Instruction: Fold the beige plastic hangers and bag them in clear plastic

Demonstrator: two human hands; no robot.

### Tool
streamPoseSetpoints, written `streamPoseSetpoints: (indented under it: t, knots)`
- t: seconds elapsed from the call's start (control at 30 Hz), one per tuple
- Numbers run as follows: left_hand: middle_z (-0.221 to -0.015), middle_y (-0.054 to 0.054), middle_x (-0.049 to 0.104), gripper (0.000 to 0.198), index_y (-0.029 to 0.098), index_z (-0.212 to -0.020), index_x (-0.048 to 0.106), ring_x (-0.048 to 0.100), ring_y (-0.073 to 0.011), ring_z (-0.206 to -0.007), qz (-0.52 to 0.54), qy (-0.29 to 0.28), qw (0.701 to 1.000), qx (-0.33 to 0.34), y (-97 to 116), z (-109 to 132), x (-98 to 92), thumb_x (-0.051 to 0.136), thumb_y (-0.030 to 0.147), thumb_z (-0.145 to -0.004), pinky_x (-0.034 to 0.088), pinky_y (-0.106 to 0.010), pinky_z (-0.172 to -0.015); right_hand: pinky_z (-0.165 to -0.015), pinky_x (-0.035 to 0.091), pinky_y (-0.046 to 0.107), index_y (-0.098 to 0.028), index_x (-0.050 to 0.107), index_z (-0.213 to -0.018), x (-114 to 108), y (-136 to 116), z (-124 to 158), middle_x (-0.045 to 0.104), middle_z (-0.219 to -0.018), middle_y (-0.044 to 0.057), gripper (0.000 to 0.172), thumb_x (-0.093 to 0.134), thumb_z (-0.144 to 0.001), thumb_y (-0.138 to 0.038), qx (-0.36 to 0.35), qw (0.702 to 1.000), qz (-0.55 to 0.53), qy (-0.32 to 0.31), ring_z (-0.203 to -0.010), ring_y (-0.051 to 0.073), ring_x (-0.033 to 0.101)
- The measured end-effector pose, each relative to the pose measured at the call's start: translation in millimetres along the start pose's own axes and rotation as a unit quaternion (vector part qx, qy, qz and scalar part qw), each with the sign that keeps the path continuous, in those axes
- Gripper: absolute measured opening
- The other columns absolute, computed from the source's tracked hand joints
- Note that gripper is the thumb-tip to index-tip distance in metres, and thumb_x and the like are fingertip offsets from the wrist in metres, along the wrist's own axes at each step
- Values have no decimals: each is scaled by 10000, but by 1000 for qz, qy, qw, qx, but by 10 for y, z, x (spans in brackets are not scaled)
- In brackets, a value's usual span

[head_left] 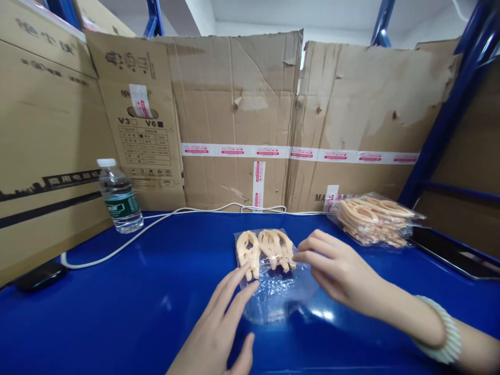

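A clear plastic bag (277, 291) lies flat on the blue table, with several pale wooden loop-shaped pieces (269, 250) inside its far end. My left hand (221, 317) is at the near left of the bag, fingers stretched out and apart, fingertips at the lower ends of the left pieces. Over the right edge of the bag is my right hand (338, 265), its fingers bent and fingertips close to the right-hand pieces. Whether those fingertips pinch the plastic is hard to see. A pale ribbed bracelet (439, 328) circles my right wrist.
A stack of filled clear bags (371, 219) stands at the back right, beside a black phone (457, 252). At the left are a water bottle (120, 198), a white cable (117, 252) and a black device (41, 276). Cardboard sheets (234, 114) wall the back.
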State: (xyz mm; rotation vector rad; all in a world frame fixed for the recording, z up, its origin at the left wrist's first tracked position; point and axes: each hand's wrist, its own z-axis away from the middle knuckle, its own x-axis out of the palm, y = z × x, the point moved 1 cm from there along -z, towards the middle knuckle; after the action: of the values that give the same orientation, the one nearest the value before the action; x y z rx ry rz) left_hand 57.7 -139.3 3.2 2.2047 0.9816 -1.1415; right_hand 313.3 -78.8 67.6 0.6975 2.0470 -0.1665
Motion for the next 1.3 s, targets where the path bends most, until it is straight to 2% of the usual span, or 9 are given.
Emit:
streamPoseSetpoints:
  t: [0.27,0.37,0.53,0.7,0.83,0.97,1.1,1.2,1.3]
  knots:
    - [-1497,-102,406,310,251,-1138,567,419,-314,-1372,27,20,999,0,-145,-80,-13,426,100,-907,522,-521,-982,-1003,417,323,-202,582,-1027,55,322,239,441,-1255,86,227,550,-852,-61,74,963,-221,-135,-1164,183,484]
    - [-1375,-92,544,215,234,-966,590,490,-285,-1319,39,21,999,9,-153,-126,31,419,107,-936,538,-464,-979,-954,435,312,-187,592,-899,165,326,246,497,-1183,81,31,591,-921,-208,101,955,-260,-97,-1083,175,534]
    - [-1078,-47,691,177,239,-981,575,666,-198,-1064,107,62,992,-19,-104,-122,-51,421,152,-978,563,-286,-887,-793,455,294,-173,598,-835,127,278,254,637,-905,41,215,541,-974,-327,160,936,-307,-55,-843,162,589]
    - [-782,29,665,113,250,-979,552,678,-132,-684,187,99,972,-107,-100,-91,-84,443,227,-997,538,-189,-637,-634,408,250,-155,578,-745,176,178,255,618,-716,11,336,544,-959,-412,253,868,-422,-64,-671,137,548]
    - [-922,-12,629,174,244,-1094,537,622,-107,-604,128,117,979,-108,-118,-91,-3,404,188,-997,510,-192,-580,-523,340,221,-159,531,-926,352,138,257,536,-609,-44,265,591,-905,-416,310,814,-487,-66,-539,110,467]
    - [-1044,-50,578,257,230,-1054,549,592,-88,-541,40,88,993,-63,-117,-73,84,332,112,-983,482,-197,-510,-531,332,213,-195,402,-1205,416,103,282,445,-581,-106,341,558,-916,-287,297,852,-427,-54,-526,107,417]
    - [-1062,-73,603,255,202,-1030,576,671,-147,-700,-22,93,995,-26,-128,-12,49,344,109,-976,551,-238,-611,-551,319,225,-187,506,-900,341,46,300,489,-630,-60,95,488,-951,-264,260,908,-324,-52,-560,106,408]
    - [-1125,-97,639,205,198,-1082,620,661,-255,-1010,-81,101,991,34,-168,49,-22,446,196,-974,585,-342,-827,-583,374,232,-173,559,-846,283,14,338,568,-709,-15,207,529,-956,-346,248,906,-335,-79,-616,121,489]
    - [-1072,-93,688,272,203,-1117,650,664,-289,-1010,-113,120,984,69,-228,84,-46,546,391,-950,611,-358,-798,-584,408,227,-167,601,-964,266,3,410,586,-750,-12,296,717,-831,-405,250,906,-331,-82,-639,131,512]
